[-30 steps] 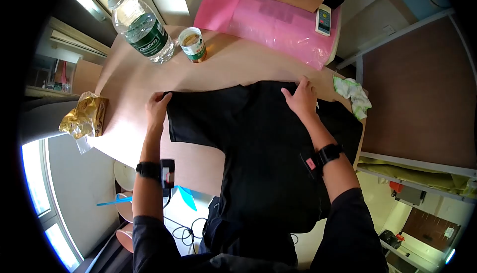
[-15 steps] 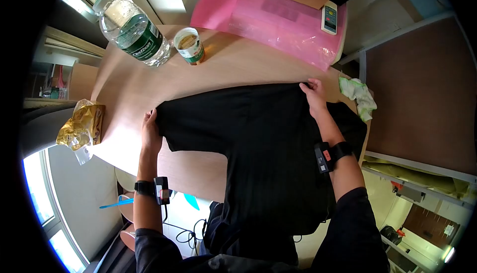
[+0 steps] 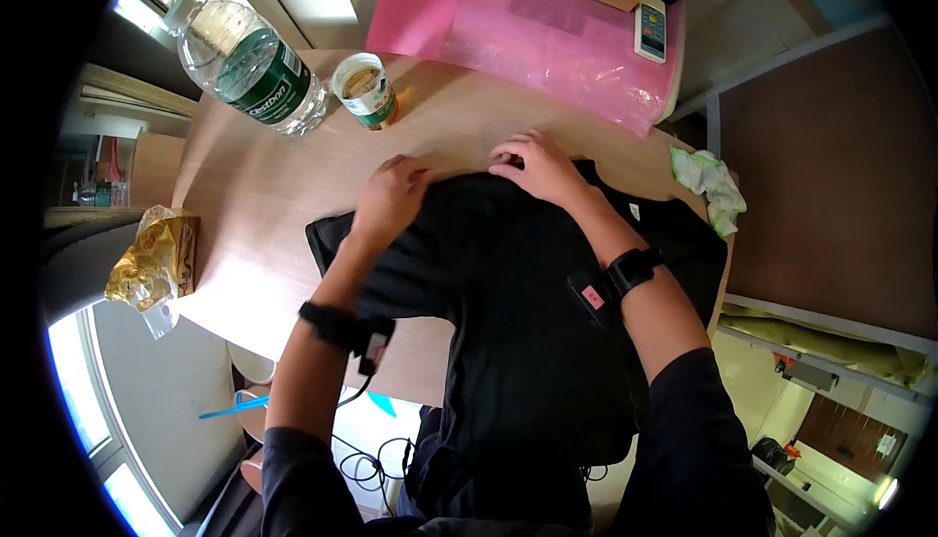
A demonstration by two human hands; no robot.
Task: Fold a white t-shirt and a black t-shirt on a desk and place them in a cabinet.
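A black T-shirt (image 3: 542,342) lies spread over the table, its lower part hanging toward my body and a small pale label showing near the neck. My left hand (image 3: 391,203) is over the sleeve at the shirt's far edge, fingers bent together on the cloth. Farther right along that edge is my right hand (image 3: 539,171), its thumb and fingers curled around the fabric. The fingertips of both hands are partly hidden. Each wrist wears a black strap with a small device.
On the wooden table (image 3: 254,190) stand a large water bottle (image 3: 269,83) and a cup (image 3: 366,95). A gold packet (image 3: 161,258) sits at the left edge, a crumpled cloth (image 3: 710,185) at the right. Behind are a pink plastic sheet (image 3: 528,48) and a remote control (image 3: 651,29).
Both hands have moved inward along the shirt's far edge, the left hand leaving the sleeve end and the right hand leaving the shoulder area. The sleeve is now creased and the neck area shows.
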